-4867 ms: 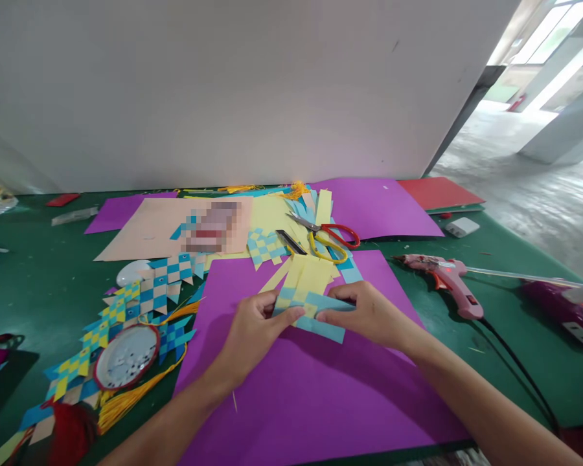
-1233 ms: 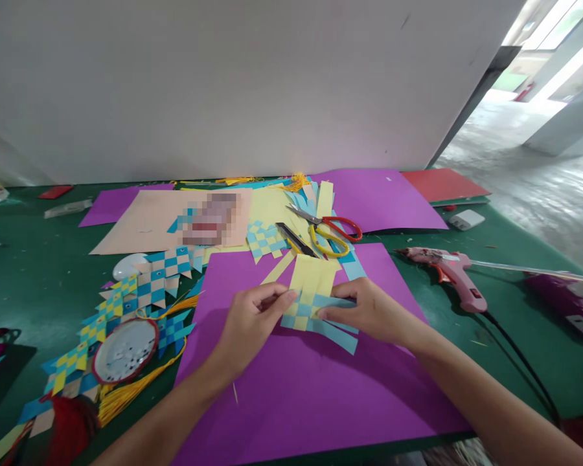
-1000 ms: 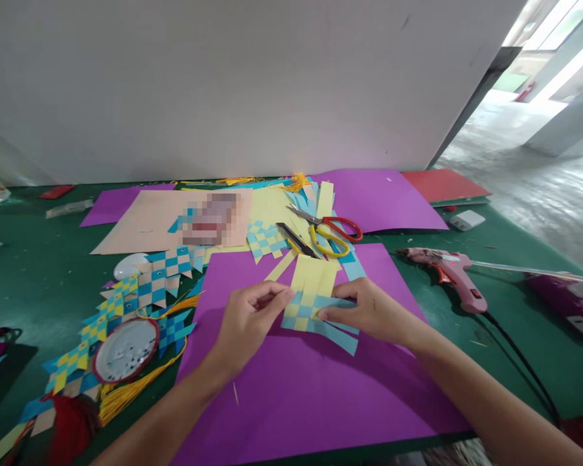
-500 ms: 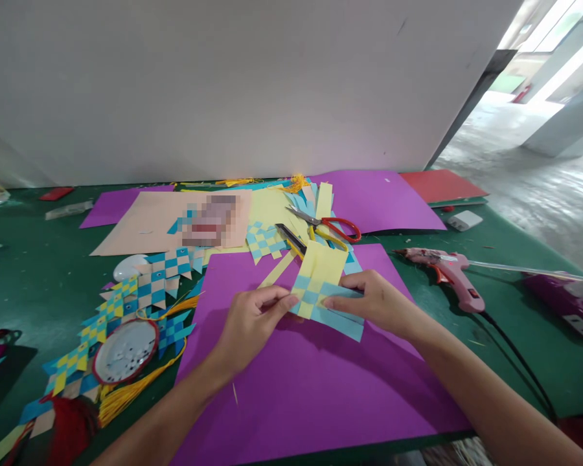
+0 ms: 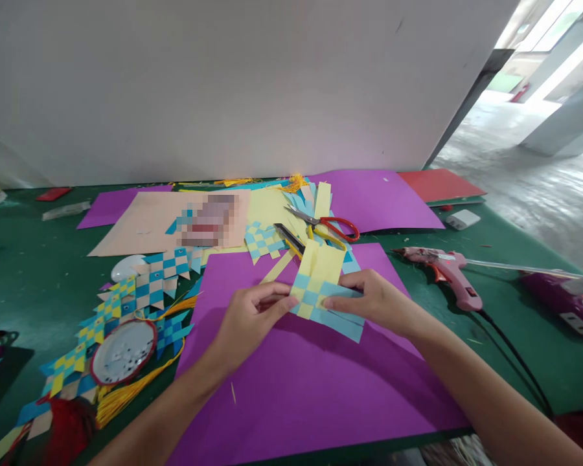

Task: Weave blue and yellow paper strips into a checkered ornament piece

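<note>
A woven piece of pale yellow and light blue paper strips [image 5: 311, 292] is held above a large purple sheet [image 5: 291, 395]. My left hand [image 5: 252, 317] pinches its left edge between thumb and fingers. On the right side, my right hand [image 5: 369, 298] grips the blue strips, thumb on top and fingers behind. Yellow strips stick up from the weave and blue strips extend to the lower right. Just behind lie a black-bladed cutter [image 5: 289, 238] and red-handled scissors [image 5: 339, 226].
At right lies a pink glue gun [image 5: 449, 268] with a cord, near a purple box [image 5: 561, 304]. At left are woven paper fish [image 5: 160, 278], a dish of small eyes [image 5: 125, 351] and a yellow tassel [image 5: 136, 388]. A wall [image 5: 214, 90] rises behind.
Both hands keep their hold on the woven piece, which has barely moved. Its upright yellow strips lean slightly further left. The whole view has shifted a little.
</note>
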`<state>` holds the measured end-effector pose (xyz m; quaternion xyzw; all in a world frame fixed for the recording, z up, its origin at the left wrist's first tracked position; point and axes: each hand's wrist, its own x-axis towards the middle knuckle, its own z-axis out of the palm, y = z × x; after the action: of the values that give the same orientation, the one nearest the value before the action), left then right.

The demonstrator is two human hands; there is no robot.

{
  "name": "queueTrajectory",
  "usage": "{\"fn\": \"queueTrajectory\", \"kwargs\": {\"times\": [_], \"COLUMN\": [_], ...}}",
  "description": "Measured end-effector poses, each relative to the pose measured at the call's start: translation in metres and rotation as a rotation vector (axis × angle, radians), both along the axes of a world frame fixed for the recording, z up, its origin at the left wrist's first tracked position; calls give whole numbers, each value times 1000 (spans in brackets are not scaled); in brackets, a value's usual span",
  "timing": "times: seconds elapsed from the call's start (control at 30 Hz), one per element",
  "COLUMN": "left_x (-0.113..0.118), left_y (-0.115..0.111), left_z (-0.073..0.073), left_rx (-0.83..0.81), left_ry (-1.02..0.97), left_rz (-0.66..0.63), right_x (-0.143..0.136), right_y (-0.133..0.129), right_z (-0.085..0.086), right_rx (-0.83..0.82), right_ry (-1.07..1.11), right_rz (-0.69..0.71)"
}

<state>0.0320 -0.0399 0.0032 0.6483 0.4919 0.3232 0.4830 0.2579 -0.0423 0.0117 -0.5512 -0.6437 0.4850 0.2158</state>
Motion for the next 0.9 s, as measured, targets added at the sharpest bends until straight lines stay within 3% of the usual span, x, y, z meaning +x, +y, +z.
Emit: {"fn": "queueTrajectory", "kwargs": {"times": [0.13,0.4,0.5,0.7,0.9], "left_x": [-1,-2,-3,-2,3], "left_y": [1,1,0,1,-1], "left_z": [-1,-4,-5,-6,-2], "left_rx": [34,57,36,-115,-74], "left_ry": [-33,-50,-70,-142,-111], "left_rz": [103,233,217,19,104], "right_x": [1,1,1,4,4], "right_y": [0,1,2,2,2], "right_z": [-1,3,2,-4,-5], "right_rx": [-51,-91,-97,-105,-94], "right_ry": [9,74,77,79,14], "right_rz": [53,5,15,92,106]}}
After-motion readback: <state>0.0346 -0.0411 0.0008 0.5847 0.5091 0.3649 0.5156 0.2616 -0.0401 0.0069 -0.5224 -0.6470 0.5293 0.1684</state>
